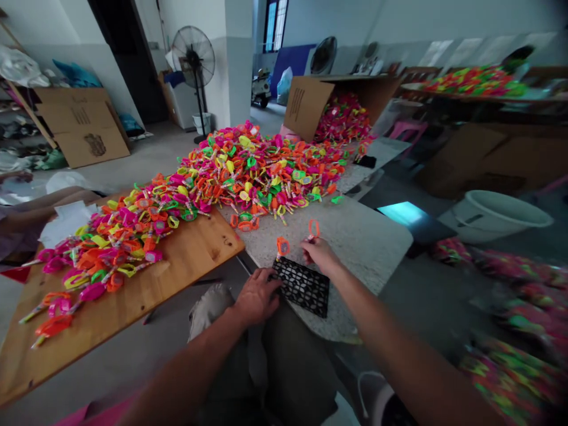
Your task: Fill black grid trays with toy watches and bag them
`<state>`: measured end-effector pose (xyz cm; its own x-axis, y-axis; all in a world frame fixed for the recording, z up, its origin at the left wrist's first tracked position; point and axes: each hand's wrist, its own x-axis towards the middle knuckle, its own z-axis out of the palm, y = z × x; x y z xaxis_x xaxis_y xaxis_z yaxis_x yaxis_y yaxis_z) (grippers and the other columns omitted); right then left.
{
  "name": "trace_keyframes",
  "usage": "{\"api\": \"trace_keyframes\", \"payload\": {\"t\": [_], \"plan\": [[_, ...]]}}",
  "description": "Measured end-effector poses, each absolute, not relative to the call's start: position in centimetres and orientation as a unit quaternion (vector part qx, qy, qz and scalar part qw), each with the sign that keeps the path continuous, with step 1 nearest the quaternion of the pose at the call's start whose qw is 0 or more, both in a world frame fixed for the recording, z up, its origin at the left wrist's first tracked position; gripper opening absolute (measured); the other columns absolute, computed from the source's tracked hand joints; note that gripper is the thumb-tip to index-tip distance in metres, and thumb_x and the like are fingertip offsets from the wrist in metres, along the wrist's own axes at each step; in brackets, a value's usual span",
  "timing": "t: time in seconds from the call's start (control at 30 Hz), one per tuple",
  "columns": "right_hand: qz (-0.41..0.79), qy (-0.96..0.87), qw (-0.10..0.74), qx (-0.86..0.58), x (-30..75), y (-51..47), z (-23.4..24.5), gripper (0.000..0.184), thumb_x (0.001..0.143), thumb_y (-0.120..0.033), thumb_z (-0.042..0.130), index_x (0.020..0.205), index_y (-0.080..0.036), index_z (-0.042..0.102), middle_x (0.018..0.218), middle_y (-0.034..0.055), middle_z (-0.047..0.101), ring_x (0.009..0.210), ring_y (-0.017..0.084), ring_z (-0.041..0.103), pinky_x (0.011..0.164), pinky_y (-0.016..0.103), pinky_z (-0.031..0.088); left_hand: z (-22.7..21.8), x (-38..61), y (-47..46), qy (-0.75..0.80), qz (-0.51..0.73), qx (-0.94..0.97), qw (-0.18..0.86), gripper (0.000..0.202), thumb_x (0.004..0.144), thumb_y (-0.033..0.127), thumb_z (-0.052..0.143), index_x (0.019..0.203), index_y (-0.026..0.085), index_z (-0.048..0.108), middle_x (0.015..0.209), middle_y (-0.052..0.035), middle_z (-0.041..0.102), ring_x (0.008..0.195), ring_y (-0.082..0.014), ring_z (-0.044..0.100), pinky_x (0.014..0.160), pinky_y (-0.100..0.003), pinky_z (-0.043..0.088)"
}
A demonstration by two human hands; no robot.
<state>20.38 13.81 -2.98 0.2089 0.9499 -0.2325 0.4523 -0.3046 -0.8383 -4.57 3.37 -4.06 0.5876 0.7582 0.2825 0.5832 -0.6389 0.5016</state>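
A black grid tray [306, 288] with rows of holes lies at the near edge of the stone-topped table. My left hand [258, 297] is at its left side, fingers curled against the edge. Pinched in my right hand [322, 255], above the tray's far right corner, is an orange toy watch [314, 228]; its lower part is hidden by my fingers. Another orange toy watch [283, 245] stands upright at the tray's far left corner, on a short printed tube. Behind them spreads a large heap of toy watches [248, 171] in pink, orange, yellow and green.
To the left, a wooden board [177, 260] carries more of the heap. A tipped cardboard box [306, 109] full of watches lies behind. On the right stand a white bucket [501, 219] and a lit screen [402, 213]. Filled bags [519, 367] lie on the floor.
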Motion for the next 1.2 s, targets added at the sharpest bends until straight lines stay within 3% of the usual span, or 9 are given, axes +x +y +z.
{"api": "trace_keyframes", "payload": {"t": [0.1, 0.2, 0.3, 0.47, 0.63, 0.87, 1.0, 1.2], "plan": [[0.500, -0.445, 0.374, -0.642, 18.7, 11.7, -2.7, 0.015, 0.086, -0.032, 0.064, 0.084, -0.017, 0.062, 0.066, 0.0006, 0.068, 0.048, 0.010, 0.058, 0.044, 0.019, 0.045, -4.1, -4.4, 3.4, 0.379, 0.255, 0.872, 0.177, 0.043, 0.081, 0.019, 0.067, 0.124, 0.023, 0.065, 0.136, -0.0101, 0.051, 0.125, -0.0283, 0.049, 0.108, -0.048, 0.048], [0.527, -0.444, 0.362, -0.628, 16.9, 11.0, -2.3, 0.015, 0.084, -0.030, 0.069, 0.086, -0.015, 0.067, 0.077, 0.0052, 0.074, 0.056, 0.012, 0.065, 0.046, 0.018, 0.047, -4.1, -4.1, 3.3, 0.380, 0.265, 0.870, 0.170, 0.044, 0.079, 0.017, 0.068, 0.123, 0.022, 0.066, 0.134, -0.0105, 0.051, 0.123, -0.0284, 0.049, 0.108, -0.048, 0.048], [0.489, -0.484, 0.320, -0.652, 15.8, 10.7, -1.8, 0.015, 0.087, -0.030, 0.066, 0.085, -0.015, 0.070, 0.078, 0.0053, 0.075, 0.057, 0.013, 0.067, 0.044, 0.019, 0.043, -4.2, -3.9, 3.2, 0.383, 0.269, 0.868, 0.165, 0.043, 0.079, 0.018, 0.068, 0.122, 0.022, 0.066, 0.134, -0.0104, 0.052, 0.124, -0.0289, 0.049, 0.108, -0.049, 0.048], [0.311, -0.607, 0.261, -0.684, 15.6, 10.1, -1.7, 0.026, 0.092, -0.036, 0.061, 0.081, -0.018, 0.075, 0.055, 0.0005, 0.066, 0.050, 0.013, 0.061, 0.054, 0.022, 0.040, -4.0, -4.0, 3.0, 0.387, 0.268, 0.866, 0.170, 0.043, 0.079, 0.018, 0.068, 0.121, 0.022, 0.067, 0.136, -0.0109, 0.054, 0.125, -0.0294, 0.052, 0.107, -0.049, 0.049], [0.208, -0.644, 0.235, -0.698, 15.5, 9.7, -2.3, 0.028, 0.093, -0.035, 0.062, 0.077, -0.018, 0.076, 0.065, 0.0054, 0.072, 0.065, 0.016, 0.067, 0.061, 0.024, 0.037, -3.9, -3.5, 4.6, 0.429, 0.335, 0.811, 0.214, 0.036, 0.083, 0.016, 0.062, 0.118, 0.022, 0.067, 0.119, -0.0075, 0.070, 0.113, -0.0238, 0.062, 0.105, -0.043, 0.049], [0.159, -0.666, 0.204, -0.700, 15.0, 9.9, -2.6, 0.025, 0.095, -0.033, 0.060, 0.090, -0.017, 0.079, 0.090, 0.0112, 0.078, 0.082, 0.019, 0.070, 0.066, 0.025, 0.038, -3.8, -0.7, 8.9, 0.543, 0.301, 0.764, 0.175, 0.022, 0.087, 0.025, 0.066, 0.108, 0.020, 0.068, 0.103, -0.0063, 0.074, 0.102, -0.0240, 0.067, 0.098, -0.040, 0.051], [0.180, -0.668, 0.202, -0.693, 15.1, 9.9, -2.1, 0.022, 0.094, -0.030, 0.061, 0.089, -0.017, 0.079, 0.088, 0.0105, 0.078, 0.080, 0.019, 0.070, 0.067, 0.025, 0.039, -4.1, -0.2, 9.6, 0.562, 0.278, 0.766, 0.139, 0.014, 0.092, 0.031, 0.063, 0.099, 0.020, 0.068, 0.093, -0.0048, 0.072, 0.093, -0.0219, 0.067, 0.090, -0.035, 0.051], [0.234, -0.669, 0.234, -0.666, 15.8, 9.9, -2.1, 0.019, 0.092, -0.025, 0.062, 0.086, -0.018, 0.078, 0.077, 0.0065, 0.076, 0.070, 0.016, 0.067, 0.064, 0.024, 0.040, -4.3, -0.8, 10.3, 0.523, 0.275, 0.801, 0.101, 0.019, 0.095, 0.039, 0.062, 0.093, 0.021, 0.067, 0.092, -0.0037, 0.069, 0.090, -0.0178, 0.066, 0.086, -0.028, 0.050]]}}
